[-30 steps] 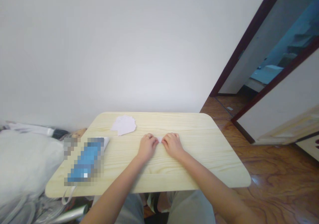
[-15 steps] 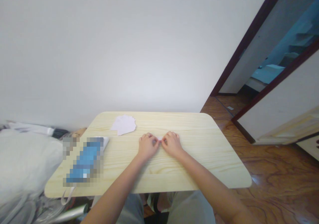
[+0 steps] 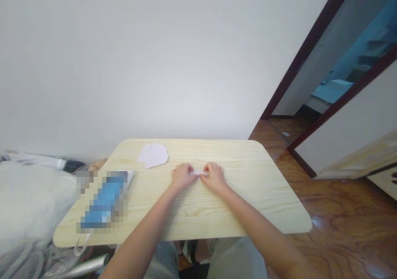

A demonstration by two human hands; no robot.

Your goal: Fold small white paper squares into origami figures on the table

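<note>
Above the middle of the pale wooden table (image 3: 248, 213), a narrow strip of white paper (image 3: 197, 172) runs between my two hands. My left hand (image 3: 182, 176) pinches its left end between thumb and fingers. At the other end my right hand (image 3: 214, 177) is closed on the strip in the same way. The thumbs nearly meet along its near side. Much of the paper is hidden by my fingers. Farther back and to the left, several white paper sheets (image 3: 153, 156) lie fanned over one another.
A blurred-out device with a blue screen (image 3: 104, 202) lies at the table's left, its white cable (image 3: 81, 246) hanging over the edge. A white wall (image 3: 186, 64) stands behind the table. White bedding (image 3: 34, 200) is at the left; a doorway with a dark frame (image 3: 297, 64) is at the right.
My fingers have parted slightly, the left ones shifting a little left, so more of the white paper strip shows between them. The fanned sheets stay where they were.
</note>
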